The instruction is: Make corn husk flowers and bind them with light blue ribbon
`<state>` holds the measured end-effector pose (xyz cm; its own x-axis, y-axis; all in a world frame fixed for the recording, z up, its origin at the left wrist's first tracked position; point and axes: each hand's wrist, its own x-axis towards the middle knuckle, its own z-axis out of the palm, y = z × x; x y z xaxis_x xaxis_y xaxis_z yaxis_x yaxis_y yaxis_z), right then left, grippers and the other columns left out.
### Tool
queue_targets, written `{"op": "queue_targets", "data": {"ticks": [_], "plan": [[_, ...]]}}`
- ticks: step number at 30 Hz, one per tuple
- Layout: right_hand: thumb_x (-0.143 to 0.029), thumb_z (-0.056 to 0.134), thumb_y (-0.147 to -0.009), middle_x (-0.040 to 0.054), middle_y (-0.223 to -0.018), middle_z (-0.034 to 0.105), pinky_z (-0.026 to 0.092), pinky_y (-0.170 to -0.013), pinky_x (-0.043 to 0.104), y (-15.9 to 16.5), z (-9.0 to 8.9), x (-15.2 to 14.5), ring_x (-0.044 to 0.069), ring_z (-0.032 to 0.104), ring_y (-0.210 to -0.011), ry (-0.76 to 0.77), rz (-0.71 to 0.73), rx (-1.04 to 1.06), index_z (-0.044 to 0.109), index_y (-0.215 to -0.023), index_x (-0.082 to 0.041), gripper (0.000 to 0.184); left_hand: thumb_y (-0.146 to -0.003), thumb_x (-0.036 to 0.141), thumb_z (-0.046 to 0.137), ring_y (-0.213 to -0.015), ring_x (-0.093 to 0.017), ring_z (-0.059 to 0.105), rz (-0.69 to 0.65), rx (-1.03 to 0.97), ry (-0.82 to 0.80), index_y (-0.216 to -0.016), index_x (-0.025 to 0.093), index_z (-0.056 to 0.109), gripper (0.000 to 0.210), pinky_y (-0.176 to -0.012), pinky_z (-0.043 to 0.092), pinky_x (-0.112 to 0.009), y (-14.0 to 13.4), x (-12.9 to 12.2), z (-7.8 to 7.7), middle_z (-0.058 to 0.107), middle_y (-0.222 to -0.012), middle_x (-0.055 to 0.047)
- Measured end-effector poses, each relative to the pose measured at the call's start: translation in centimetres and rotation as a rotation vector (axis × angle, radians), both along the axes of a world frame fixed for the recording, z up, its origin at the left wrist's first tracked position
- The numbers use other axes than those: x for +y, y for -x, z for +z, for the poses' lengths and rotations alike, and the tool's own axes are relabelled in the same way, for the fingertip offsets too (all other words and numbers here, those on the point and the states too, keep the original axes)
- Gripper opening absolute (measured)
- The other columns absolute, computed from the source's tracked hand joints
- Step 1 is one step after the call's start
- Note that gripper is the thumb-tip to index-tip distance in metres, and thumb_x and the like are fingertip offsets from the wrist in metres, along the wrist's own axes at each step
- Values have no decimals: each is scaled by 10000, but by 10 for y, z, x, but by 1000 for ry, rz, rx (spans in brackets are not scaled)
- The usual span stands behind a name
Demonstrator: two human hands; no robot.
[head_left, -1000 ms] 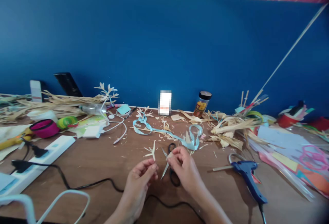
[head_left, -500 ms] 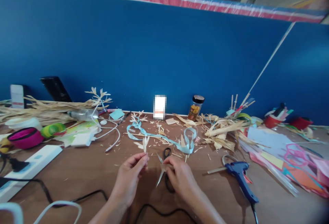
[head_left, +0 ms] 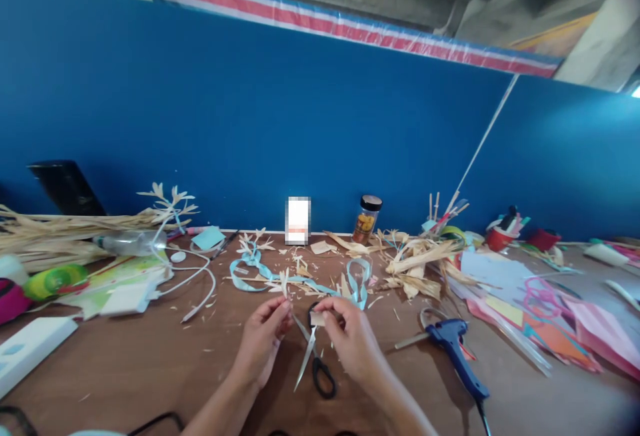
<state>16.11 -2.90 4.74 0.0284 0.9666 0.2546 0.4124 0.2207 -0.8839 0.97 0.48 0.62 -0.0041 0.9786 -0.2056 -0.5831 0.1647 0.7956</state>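
My left hand (head_left: 264, 339) pinches a small pale husk flower (head_left: 284, 284) by its base, with its narrow petals pointing up. Between the thumb and fingers of my right hand (head_left: 350, 333) is a small pale piece of dried husk (head_left: 317, 318). Under and between the hands, black-handled scissors (head_left: 305, 359) lie on the brown table with the blades spread; neither hand grips them. Just beyond the hands, a light blue ribbon (head_left: 243, 283) curls among husk scraps, close to another husk flower (head_left: 255, 243).
A blue hot glue gun (head_left: 453, 346) lies at the right, near coloured paper sheets (head_left: 495, 269). Husk bundles (head_left: 415, 259) and a black-lidded jar (head_left: 367, 219) stand toward the blue partition (head_left: 300, 103). White cables (head_left: 213, 283) and a power strip (head_left: 37, 353) are at the left.
The view has turned slightly right and tilted up. My right hand has shifted off the scissors, showing more of their handle, and the husk piece in its fingers is plainer.
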Motion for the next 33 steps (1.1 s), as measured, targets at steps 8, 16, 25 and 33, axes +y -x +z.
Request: {"op": "queue_targets", "data": {"ticks": [8, 16, 25, 33], "plan": [[-268, 575, -731, 2, -692, 612, 452, -529, 216, 14, -20, 24, 117, 564, -588, 265, -1, 629, 575, -869, -175, 166, -622, 146, 717, -562, -69, 574, -5, -64, 65, -809, 144, 655, 197, -531, 493, -151, 6, -1, -2, 630, -667, -8], [-269, 632, -698, 25, -765, 622, 493, -613, 264, 14, -36, 29, 143, 590, -671, 230, 3, 596, 569, -871, -166, 211, -571, 182, 748, -568, -81, 568, -50, -4, 75, -766, 135, 692, 208, -544, 475, -173, 1, -10, 1, 659, -687, -21], [-237, 573, -750, 34, -790, 625, 479, -700, 292, 17, -43, 24, 166, 604, -737, 50, -67, 334, 556, -886, -173, 151, -610, 267, 715, -532, -80, 535, -109, 225, -16, -793, 146, 694, 220, -538, 421, -177, -4, -13, -10, 654, -616, -8], [-215, 556, -745, 28, -783, 613, 482, -674, 277, 21, -43, 22, 161, 599, -727, 63, -61, 349, 534, -877, -176, 140, -611, 306, 699, -522, -97, 523, -51, 334, -51, -781, 152, 699, 230, -522, 414, -185, -8, -17, -5, 635, -579, 0]]}}
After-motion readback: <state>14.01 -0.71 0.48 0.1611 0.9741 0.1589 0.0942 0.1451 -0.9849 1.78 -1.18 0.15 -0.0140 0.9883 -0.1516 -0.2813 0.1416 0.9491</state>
